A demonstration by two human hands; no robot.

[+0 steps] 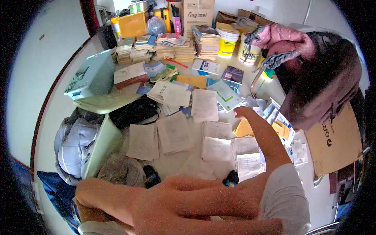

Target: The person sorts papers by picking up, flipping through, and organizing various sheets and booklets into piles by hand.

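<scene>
My right hand (243,112) reaches over the spread papers at the end of a stretched arm. Its fingers look curled together at the lower corner of a green-and-white booklet (228,95); whatever they hold, if anything, is hidden. A yellow envelope-like paper (243,128) lies just below that hand. Bare skin fills the bottom of the view, very near the camera, and my left hand cannot be told apart there. Printed sheets (205,105) and a stack of papers (175,133) lie on the floor in front of me. More sheets (250,164) lie beneath my right forearm.
A pale green tub (103,147) with clothes stands at left, near a lidded blue bin (94,74). Book stacks (206,43), a yellow-labelled bucket (227,42) and a cardboard box (197,15) line the back. A dark jacket (329,70) hangs at right.
</scene>
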